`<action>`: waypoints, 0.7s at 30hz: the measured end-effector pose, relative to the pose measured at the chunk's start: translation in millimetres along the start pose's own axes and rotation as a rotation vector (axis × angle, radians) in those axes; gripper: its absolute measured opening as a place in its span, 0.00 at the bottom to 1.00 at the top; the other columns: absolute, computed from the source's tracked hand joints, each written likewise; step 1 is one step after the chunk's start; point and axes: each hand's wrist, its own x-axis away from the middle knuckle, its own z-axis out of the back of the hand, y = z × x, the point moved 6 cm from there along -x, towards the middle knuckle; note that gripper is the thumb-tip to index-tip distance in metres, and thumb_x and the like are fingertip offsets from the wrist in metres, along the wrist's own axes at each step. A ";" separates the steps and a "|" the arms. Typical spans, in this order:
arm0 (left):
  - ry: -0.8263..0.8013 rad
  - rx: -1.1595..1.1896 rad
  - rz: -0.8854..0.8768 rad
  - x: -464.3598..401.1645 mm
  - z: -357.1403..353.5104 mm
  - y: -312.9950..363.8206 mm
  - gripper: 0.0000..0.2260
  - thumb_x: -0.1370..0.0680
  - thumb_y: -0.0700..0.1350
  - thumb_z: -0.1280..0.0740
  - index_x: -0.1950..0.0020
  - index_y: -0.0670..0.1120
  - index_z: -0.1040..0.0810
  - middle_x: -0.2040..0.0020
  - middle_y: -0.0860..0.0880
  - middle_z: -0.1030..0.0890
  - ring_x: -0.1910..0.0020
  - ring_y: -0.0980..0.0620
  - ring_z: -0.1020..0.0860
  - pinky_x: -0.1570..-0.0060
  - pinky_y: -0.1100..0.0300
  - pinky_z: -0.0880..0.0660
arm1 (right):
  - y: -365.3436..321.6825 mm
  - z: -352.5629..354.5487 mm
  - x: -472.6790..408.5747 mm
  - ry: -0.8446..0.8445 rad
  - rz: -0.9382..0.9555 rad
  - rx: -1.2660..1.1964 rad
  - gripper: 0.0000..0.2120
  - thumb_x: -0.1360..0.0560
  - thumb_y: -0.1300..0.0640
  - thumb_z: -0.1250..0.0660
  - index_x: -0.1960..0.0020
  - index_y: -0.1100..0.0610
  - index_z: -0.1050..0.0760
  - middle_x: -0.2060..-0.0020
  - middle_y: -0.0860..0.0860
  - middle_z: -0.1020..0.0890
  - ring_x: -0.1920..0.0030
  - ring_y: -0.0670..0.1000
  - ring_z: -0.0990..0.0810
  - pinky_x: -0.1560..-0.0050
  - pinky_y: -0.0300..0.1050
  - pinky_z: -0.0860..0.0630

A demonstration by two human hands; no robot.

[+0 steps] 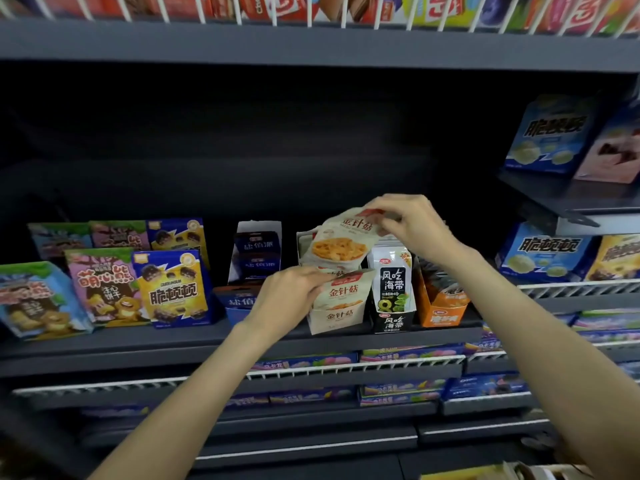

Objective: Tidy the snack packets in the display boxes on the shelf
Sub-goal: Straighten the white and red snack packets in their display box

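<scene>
A cream display box (332, 318) of mushroom snack packets stands on the dark shelf (173, 341) in the middle. My right hand (412, 223) pinches the top edge of a cream packet (341, 244) lifted above the box and tilted. My left hand (294, 292) grips the top left corner of the front packet (346, 292) standing in the box. Right of it are a black-and-white seaweed display box (393, 289) and an orange display box (441, 306), both holding packets.
A blue display box (242, 299) and a white one with blue packets (258, 251) stand to the left. Further left are bags of biscuits (173, 285). Blue boxes (547, 254) fill the right shelves. A wire rail (346, 367) fronts the shelf below.
</scene>
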 end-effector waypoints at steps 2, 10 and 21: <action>0.010 -0.001 -0.024 0.3 0.1 1.5 0.13 0.29 0.38 0.30 0.46 0.48 0.16 0.53 0.49 0.15 0.57 0.48 0.17 0.66 0.56 0.19 | -1.3 -16.7 -3.4 -0.086 0.062 0.154 0.09 0.24 0.63 0.33 0.46 0.57 0.18 0.55 0.48 0.18 0.57 0.46 0.20 0.54 0.50 0.20; 0.024 -0.064 -0.142 2.3 2.3 -4.6 0.21 0.39 0.32 0.21 0.49 0.48 0.15 0.56 0.50 0.15 0.60 0.50 0.17 0.72 0.60 0.21 | -22.9 -91.1 -23.3 -0.477 0.260 0.789 0.02 0.24 0.56 0.32 0.55 0.52 0.22 0.64 0.49 0.18 0.63 0.53 0.19 0.71 0.42 0.33; 0.063 -0.032 -0.150 10.1 -0.3 -15.6 0.21 0.36 0.29 0.25 0.47 0.46 0.16 0.53 0.49 0.15 0.59 0.48 0.17 0.69 0.55 0.20 | -18.9 -103.9 -15.3 -0.525 0.347 0.786 0.13 0.39 0.68 0.25 0.71 0.54 0.26 0.72 0.46 0.34 0.71 0.48 0.36 0.75 0.38 0.48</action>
